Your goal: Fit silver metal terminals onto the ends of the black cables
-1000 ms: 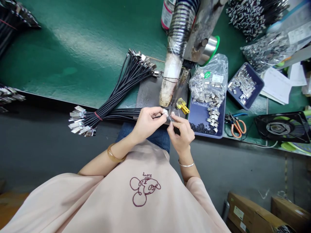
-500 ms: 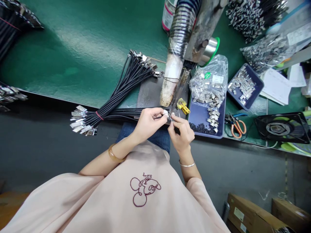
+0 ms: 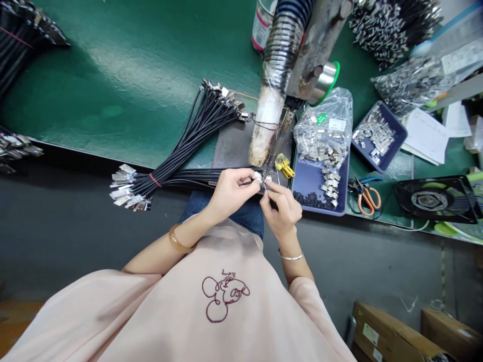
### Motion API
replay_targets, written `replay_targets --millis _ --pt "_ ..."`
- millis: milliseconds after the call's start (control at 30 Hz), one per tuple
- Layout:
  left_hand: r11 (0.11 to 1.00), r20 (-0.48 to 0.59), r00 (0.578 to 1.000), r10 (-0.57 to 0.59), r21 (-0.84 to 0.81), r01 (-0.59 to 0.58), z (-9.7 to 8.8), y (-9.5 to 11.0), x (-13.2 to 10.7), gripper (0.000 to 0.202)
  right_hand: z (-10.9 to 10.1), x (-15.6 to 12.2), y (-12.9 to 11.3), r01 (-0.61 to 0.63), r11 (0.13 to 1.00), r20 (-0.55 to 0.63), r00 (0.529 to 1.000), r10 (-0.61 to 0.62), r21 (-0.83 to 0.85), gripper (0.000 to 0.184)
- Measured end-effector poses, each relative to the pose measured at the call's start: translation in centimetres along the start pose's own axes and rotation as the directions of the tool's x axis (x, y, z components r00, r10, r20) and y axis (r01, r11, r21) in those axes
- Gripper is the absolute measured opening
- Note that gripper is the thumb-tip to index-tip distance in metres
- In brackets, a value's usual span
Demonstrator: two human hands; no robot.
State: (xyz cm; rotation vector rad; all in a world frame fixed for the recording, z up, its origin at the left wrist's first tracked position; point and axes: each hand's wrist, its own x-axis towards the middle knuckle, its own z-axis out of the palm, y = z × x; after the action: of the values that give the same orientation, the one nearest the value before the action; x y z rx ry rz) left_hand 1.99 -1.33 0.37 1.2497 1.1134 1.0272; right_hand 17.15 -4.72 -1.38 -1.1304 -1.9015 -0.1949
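My left hand [image 3: 231, 190] is closed in a pinch on the end of a black cable at the front edge of the green bench. My right hand [image 3: 281, 207] is closed too, pinching a small metal clip against that cable end, fingertips touching the left hand's. Both hands sit just under the tip of the wrapped soldering tool [image 3: 267, 123]. A bundle of black cables [image 3: 181, 151] with metal end clips, tied with a red band, lies to the left of my hands.
A blue tray [image 3: 313, 181] with loose metal clips and a plastic bag of clips [image 3: 325, 131] stands to the right. A second blue tray [image 3: 392, 146], orange-handled scissors [image 3: 365, 195], a black fan [image 3: 433, 200], a solder spool [image 3: 325, 78] and cardboard boxes [image 3: 392, 334] surround it.
Almost nothing has changed: both hands stay pinched together at the same spot, with only slight finger movement.
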Motion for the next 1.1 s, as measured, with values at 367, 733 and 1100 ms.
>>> replay_targets --millis 367,733,1100 --pt "0.994 0.025 0.999 0.042 0.097 -0.044 -0.2 0.1 -0.5 0.013 -0.7 0.4 -0.5 -0.327 0.927 0.045 0.945 0.324 0.185 0.011" --pt "0.98 -0.021 0.994 0.103 0.174 -0.098 -0.4 0.3 -0.1 0.011 -1.0 1.3 -0.4 -0.441 0.853 0.171 0.897 0.407 0.281 0.009" --pt "0.982 -0.044 0.991 0.128 0.147 -0.12 -0.4 1.0 0.4 0.011 -0.9 1.7 -0.7 -0.442 0.859 0.133 0.897 0.422 0.256 0.008"
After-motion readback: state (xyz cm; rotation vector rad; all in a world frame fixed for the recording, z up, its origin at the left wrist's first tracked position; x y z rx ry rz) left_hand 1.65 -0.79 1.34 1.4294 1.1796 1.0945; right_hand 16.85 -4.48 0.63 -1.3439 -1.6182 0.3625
